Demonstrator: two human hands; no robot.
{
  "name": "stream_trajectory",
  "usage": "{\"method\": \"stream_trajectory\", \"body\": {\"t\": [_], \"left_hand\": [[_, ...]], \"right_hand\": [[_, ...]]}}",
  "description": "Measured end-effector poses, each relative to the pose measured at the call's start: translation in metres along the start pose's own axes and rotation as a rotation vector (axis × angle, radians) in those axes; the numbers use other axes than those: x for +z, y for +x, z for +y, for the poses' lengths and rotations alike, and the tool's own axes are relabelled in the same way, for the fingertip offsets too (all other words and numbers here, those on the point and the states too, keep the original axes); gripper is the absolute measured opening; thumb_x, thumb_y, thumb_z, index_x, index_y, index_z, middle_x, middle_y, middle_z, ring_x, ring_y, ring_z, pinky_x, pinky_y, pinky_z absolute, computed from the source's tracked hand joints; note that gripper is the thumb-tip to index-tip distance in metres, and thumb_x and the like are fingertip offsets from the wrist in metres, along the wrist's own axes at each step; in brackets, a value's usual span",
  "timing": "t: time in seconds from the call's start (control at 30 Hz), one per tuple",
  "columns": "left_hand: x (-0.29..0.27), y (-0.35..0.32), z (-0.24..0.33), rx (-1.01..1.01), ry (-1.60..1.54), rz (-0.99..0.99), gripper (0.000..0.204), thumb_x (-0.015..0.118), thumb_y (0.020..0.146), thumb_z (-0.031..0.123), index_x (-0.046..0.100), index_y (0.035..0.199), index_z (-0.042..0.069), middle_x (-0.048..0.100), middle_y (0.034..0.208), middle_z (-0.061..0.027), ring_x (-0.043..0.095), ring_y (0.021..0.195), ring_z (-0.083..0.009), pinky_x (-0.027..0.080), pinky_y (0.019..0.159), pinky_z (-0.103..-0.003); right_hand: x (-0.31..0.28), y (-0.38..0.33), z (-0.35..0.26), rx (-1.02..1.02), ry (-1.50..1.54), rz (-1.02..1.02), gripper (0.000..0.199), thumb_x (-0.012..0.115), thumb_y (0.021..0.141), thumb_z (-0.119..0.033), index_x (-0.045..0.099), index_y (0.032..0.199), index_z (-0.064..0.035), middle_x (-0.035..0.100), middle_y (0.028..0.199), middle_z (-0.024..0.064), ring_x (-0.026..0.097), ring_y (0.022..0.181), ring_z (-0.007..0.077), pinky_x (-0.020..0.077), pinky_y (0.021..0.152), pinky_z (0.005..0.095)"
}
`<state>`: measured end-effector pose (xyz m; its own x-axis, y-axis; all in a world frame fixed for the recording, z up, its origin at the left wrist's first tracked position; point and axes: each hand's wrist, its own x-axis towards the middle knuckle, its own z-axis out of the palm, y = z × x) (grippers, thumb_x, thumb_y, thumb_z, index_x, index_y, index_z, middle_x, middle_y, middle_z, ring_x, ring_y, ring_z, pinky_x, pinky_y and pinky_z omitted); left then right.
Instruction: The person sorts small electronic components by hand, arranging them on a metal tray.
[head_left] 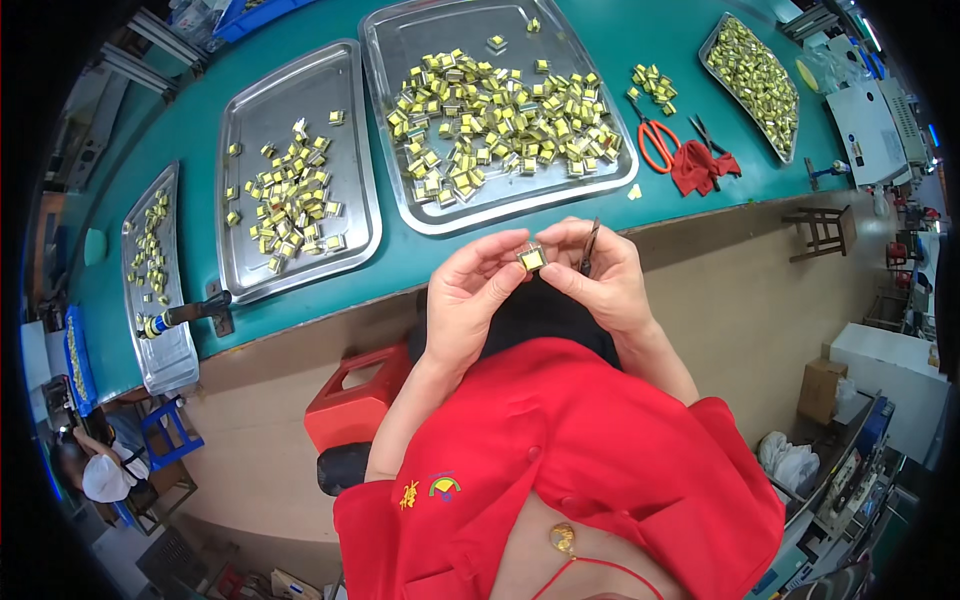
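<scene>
The green table point(652, 35) supports the large metal tray point(425, 40), its raised rim likely preventing spillage. Near the front edge, the right hand point(612, 282) grasps a slender dark tool point(588, 258), apparently tucked aside to free the thumb; it and the left hand point(473, 288) jointly pinch one yellow-wrapped component point(532, 259), presumably for steadiness
</scene>
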<state>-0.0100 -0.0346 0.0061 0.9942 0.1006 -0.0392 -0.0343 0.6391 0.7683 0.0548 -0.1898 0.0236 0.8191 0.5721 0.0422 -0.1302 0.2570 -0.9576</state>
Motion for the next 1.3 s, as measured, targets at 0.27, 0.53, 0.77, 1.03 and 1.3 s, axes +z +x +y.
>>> {"method": "stream_trajectory", "body": {"t": [0.27,0.53,0.77,1.03,1.3], "left_hand": [[-0.002,-0.002,-0.003,0.008,-0.047,-0.019,0.033,0.059,0.084,-0.002,0.053,0.116,-0.003,0.061,0.105,-0.0095,0.058,0.097,-0.015,0.048,0.085,-0.027],[-0.005,-0.004,-0.005,0.106,0.064,0.01,0.036,0.059,0.081,-0.008,0.053,0.116,-0.005,0.057,0.11,-0.0125,0.059,0.099,-0.0173,0.048,0.088,-0.028],[-0.002,-0.004,-0.004,0.176,0.175,0.013,0.034,0.058,0.082,-0.009,0.054,0.116,-0.006,0.055,0.11,-0.0122,0.059,0.098,-0.0179,0.049,0.086,-0.027],[-0.001,-0.004,-0.004,0.242,0.238,-0.002,0.034,0.058,0.081,-0.011,0.055,0.114,-0.006,0.054,0.109,-0.0121,0.058,0.097,-0.0172,0.05,0.085,-0.026],[-0.002,-0.005,-0.004,0.26,0.276,0.002,0.034,0.058,0.08,-0.011,0.056,0.114,-0.006,0.054,0.109,-0.0121,0.058,0.097,-0.0171,0.05,0.085,-0.026]], "right_hand": [[0.003,0.0,0.004,-0.044,0.04,0.002,0.028,0.064,0.078,0.006,0.056,0.105,0.0036,0.054,0.089,0.0041,0.05,0.072,0.0069,0.0418,0.063,0.0186],[0.01,0.0,-0.022,-0.264,-0.825,0.022,0.024,0.067,0.079,-0.009,0.058,0.101,-0.0029,0.05,0.067,0.0007,0.045,0.052,0.0085,0.0337,0.045,0.0247],[0.012,-0.004,-0.024,-0.488,-1.364,-0.002,0.028,0.061,0.083,-0.032,0.059,0.087,-0.0048,0.05,0.065,0.0058,0.053,0.055,0.0233,0.0413,0.047,0.0337],[0.013,-0.006,-0.026,-0.472,-1.439,-0.001,0.027,0.06,0.083,-0.034,0.057,0.079,-0.0066,0.048,0.064,0.0046,0.052,0.055,0.0221,0.0406,0.047,0.0332],[0.014,-0.005,-0.025,-0.477,-1.454,0.003,0.028,0.063,0.08,-0.035,0.056,0.075,-0.0073,0.047,0.063,0.0041,0.052,0.054,0.0213,0.04,0.046,0.0327]]}}
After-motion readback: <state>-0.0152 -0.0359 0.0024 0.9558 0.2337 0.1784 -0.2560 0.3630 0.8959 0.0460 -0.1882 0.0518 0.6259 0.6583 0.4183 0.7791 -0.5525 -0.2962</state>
